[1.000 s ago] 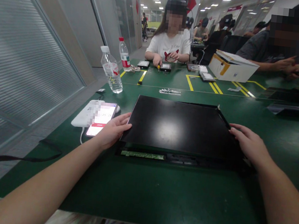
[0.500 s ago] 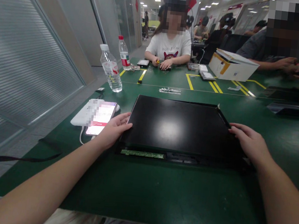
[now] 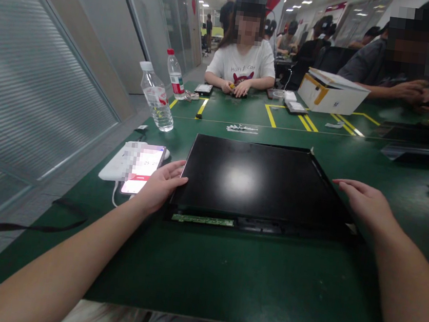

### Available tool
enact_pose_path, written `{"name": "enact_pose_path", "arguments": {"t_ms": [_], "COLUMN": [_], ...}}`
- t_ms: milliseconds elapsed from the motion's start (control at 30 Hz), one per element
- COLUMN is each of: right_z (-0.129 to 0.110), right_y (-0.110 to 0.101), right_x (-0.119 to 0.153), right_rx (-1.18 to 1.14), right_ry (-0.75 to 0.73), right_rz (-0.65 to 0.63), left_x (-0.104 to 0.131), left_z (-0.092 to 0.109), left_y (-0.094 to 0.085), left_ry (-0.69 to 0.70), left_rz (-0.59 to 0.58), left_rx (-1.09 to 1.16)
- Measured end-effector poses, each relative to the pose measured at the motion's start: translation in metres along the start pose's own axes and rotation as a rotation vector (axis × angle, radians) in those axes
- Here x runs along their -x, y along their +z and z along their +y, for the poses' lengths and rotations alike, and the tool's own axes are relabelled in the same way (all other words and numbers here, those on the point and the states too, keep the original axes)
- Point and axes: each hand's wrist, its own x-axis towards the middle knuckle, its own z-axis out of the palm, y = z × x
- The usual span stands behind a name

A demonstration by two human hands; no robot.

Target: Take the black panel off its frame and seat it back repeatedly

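Withdrawn from the black panel [image 3: 261, 187], the right hand [image 3: 366, 203] has released fingers just beside its right edge; the left hand [image 3: 162, 185] grasps its left edge.

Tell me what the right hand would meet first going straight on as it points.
The right hand would probably meet the right rim of the dark frame, beside the black panel. Its fingertips point toward that side and look just clear of it, though one view leaves depth uncertain.
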Motion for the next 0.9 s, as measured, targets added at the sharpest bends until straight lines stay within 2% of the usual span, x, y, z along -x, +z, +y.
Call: {"name": "enact_pose_path", "arguments": {"t_ms": [167, 333, 467, 667, 900], "right_z": [0.002, 0.008, 0.01, -0.003, -0.004], "right_y": [0.003, 0.008, 0.008, 0.005, 0.006], "right_x": [-0.002, -0.009, -0.01, 0.0, 0.001], "right_rx": [0.091, 0.213, 0.298, 0.255, 0.215], "right_ry": [-0.007, -0.132, -0.165, -0.07, -0.056], "right_rz": [-0.1, -0.195, -0.261, -0.26, -0.242], "left_x": [0.0, -0.001, -0.003, -0.005, -0.006], "left_z": [0.002, 0.002, 0.005, 0.007, 0.001], "left_y": [0.0, 0.0, -0.002, -0.004, -0.008], "left_ry": [-0.011, -0.03, -0.056, -0.085, -0.056], "left_rz": [-0.01, 0.001, -0.021, -0.097, -0.1], "left_rx": [0.009, 0.024, 0.044, 0.048, 0.024]}}
